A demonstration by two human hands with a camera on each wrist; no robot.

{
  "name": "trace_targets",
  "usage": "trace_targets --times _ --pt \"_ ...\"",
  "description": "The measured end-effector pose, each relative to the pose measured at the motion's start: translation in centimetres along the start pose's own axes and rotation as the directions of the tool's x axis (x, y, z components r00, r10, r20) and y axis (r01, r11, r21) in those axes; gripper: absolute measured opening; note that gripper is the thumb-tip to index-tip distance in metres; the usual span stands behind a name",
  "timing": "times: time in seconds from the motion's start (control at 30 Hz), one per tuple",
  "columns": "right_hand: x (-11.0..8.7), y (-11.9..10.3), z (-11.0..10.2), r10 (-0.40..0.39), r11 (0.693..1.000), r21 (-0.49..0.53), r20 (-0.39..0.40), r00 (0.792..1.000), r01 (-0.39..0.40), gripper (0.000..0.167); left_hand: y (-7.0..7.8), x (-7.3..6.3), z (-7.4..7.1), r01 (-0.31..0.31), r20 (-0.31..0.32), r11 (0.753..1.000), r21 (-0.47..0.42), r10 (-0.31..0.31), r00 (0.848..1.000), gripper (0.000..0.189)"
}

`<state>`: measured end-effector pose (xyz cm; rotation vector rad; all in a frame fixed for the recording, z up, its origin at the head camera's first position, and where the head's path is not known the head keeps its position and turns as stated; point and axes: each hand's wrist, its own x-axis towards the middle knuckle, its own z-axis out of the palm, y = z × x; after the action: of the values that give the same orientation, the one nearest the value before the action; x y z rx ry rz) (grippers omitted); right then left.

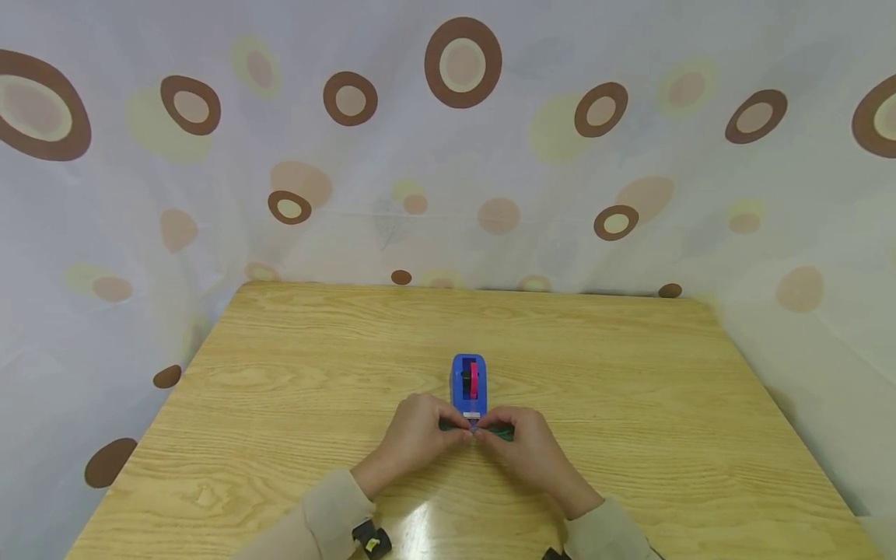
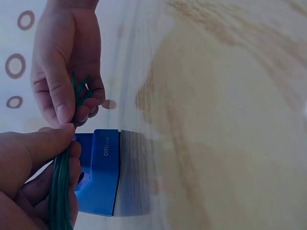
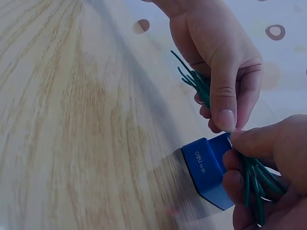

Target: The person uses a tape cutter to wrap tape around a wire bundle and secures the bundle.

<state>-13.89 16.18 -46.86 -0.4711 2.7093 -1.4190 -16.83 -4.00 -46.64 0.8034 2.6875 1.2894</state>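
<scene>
Head view: we've got a blue deli tape dispenser (image 1: 458, 406) sitting on a wood-grain table (image 1: 315, 350). Just off the dispenser's near end we see a bunch of thin green strands (image 2: 59, 191), with the left hand (image 1: 420, 428) and right hand (image 1: 526, 445) both pinching it, thumbs against fingers, tips nearly meeting.

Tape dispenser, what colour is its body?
The dispenser is blue, clearest in the left wrist view.
</scene>
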Motion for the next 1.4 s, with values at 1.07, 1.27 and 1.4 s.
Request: trace_targets --times 1.07,1.27,1.4 --pt "-0.46 0.51 0.51 -0.059 0.998 -0.004 -0.073 0.996 0.059 0.005 0.06 0.20 -0.82 0.035 0.166 0.999 0.029 -0.039 0.985 0.015" --pt "-0.54 0.76 0.78 -0.105 0.994 0.003 -0.083 0.991 0.105 0.010 0.15 0.29 -0.74 0.055 0.170 0.998 0.019 -0.057 0.984 0.012" --pt "-0.61 0.71 0.89 -0.109 0.994 0.005 -0.100 0.989 0.110 0.012 0.17 0.28 -0.64 0.072 0.155 0.997 0.011 -0.073 0.985 0.009"
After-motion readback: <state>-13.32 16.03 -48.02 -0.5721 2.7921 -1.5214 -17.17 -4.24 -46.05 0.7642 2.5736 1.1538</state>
